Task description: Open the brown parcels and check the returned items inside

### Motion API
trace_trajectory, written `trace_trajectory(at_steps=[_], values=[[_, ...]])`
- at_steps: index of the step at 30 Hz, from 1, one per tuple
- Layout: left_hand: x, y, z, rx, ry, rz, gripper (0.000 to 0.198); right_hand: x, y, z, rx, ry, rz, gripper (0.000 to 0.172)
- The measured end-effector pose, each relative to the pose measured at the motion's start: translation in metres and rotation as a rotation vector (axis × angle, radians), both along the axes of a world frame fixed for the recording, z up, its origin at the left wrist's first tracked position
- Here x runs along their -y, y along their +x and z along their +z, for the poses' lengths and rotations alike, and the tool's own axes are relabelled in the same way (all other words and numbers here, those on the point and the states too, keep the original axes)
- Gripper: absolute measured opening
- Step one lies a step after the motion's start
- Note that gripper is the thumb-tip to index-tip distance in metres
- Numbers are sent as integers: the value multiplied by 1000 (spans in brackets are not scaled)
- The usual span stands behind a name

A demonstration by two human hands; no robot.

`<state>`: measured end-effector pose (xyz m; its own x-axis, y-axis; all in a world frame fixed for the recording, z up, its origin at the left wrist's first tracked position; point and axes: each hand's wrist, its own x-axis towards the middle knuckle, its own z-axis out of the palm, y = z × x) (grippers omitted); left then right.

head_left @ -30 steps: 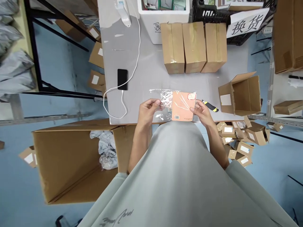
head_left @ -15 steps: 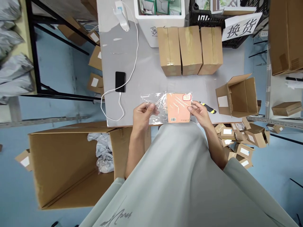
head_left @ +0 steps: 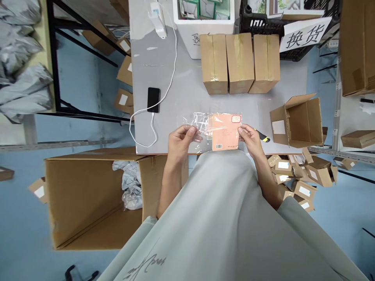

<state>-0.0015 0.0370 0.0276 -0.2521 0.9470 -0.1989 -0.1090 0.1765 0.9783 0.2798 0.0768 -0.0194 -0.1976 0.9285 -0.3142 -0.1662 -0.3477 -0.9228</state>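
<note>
1. Pinching the loose left end of one clear bag (head_left: 202, 121) with the left hand (head_left: 181, 141), and the right side of one pink packet (head_left: 225, 134) inside it with the right hand (head_left: 251, 138); hands well apart.
2. Held over the middle of the table's (head_left: 187, 86) near edge, barcode side up.
3. Looks light and fairly stiff, probably slippery in soft film; best gripped by opposite side edges, sparing the corners.
4. Just beyond: one cutter (head_left: 264, 137), partly hidden; one open carton (head_left: 277, 115) at the near right corner.
5. Toward the left edge: one black phone (head_left: 154, 95), crossed by one white cable (head_left: 174, 66).
6. Farther: three closed cartons (head_left: 240, 58) side by side; at the far edge, one white bin (head_left: 187, 39), one black crate (head_left: 260, 25).
</note>
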Motion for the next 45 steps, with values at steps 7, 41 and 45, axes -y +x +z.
trace_trajectory(at_steps=[7, 41, 45], values=[[6, 16, 19, 32, 21, -62, 54, -8, 1, -26, -22, -82, 4, 65], [19, 42, -10, 125, -116, -151, 67, 17, -2, 5, -72, -154, 103, 54], [21, 44, -6, 239, -158, -222, 51, 14, 7, 10, -92, -142, 172, 73]])
